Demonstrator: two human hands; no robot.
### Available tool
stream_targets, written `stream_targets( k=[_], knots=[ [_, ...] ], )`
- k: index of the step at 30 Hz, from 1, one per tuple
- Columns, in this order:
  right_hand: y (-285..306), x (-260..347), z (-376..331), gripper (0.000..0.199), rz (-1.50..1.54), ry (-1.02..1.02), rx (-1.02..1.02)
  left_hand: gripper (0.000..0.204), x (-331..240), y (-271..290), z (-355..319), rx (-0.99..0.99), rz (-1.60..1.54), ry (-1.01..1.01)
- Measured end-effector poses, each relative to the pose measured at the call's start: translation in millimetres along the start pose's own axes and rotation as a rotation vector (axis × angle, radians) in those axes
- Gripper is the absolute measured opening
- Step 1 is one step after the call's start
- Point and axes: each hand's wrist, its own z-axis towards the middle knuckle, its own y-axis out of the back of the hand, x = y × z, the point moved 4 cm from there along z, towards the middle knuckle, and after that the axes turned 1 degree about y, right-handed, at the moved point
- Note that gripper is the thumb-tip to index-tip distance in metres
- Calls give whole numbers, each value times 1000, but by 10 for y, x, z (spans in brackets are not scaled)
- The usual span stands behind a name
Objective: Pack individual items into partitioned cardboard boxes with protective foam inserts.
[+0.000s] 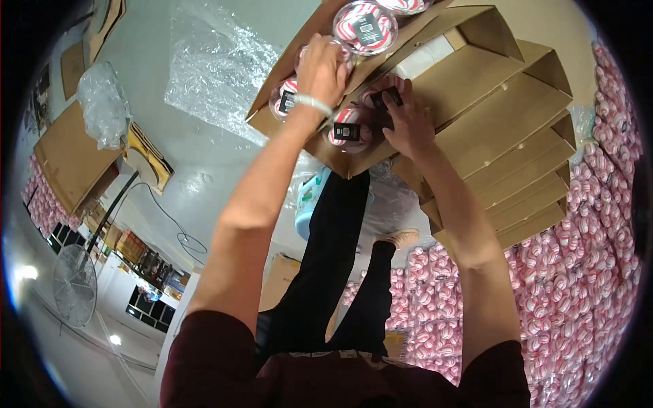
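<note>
Round, clear tubs of red-and-white striped pieces, glossy and shell-like, and they're sitting in an open brown cardboard box [326, 155]! One tub [350, 129] shows its dark label, tucked by the box's near corner; another [284, 100] sits at the left corner, and a labelled tub [366, 27] lies farther up between the walls. And here's the left hand [323, 71], a pale band [313, 104] on its wrist, fingers curved over a tub [347, 56] along the box's left edge. The right hand [410, 126] reaches over the right edge, thumb apart from its fingers, touching a dark-labelled tub [372, 90]; whether either hand is clamped tight, you can't tell. The two hands are apart. Just right of the box, a row of empty cardboard cartons [503, 129] leans together; beyond, heaps of wrapped striped pieces [564, 292]. Over on the left, crinkled clear film [211, 61] covers grey floor [224, 163]!
</note>
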Motion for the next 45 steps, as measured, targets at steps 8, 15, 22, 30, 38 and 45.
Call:
stream_targets(
  k=[8,15,22,30,38,45],
  knots=[
    [-21,175,-38,71,100,-44,21,49,489,-330,85,491,241,283],
    [-75,241,4,65,182,-31,-13,44,609,-249,-45,418,318,334],
    [13,306,1,62,190,-36,-35,45,628,-108,-105,40,145,350],
    [200,622,-206,51,326,204,-948,31,843,-298,-84,241,494,73],
    [32,1634,-1047,48,1085,-188,-471,41,1404,697,508,71,140,204],
    [-1883,2197,-2893,62,1817,-1132,-589,57,-636,234,-428,767,-474,-203]
  ],
)
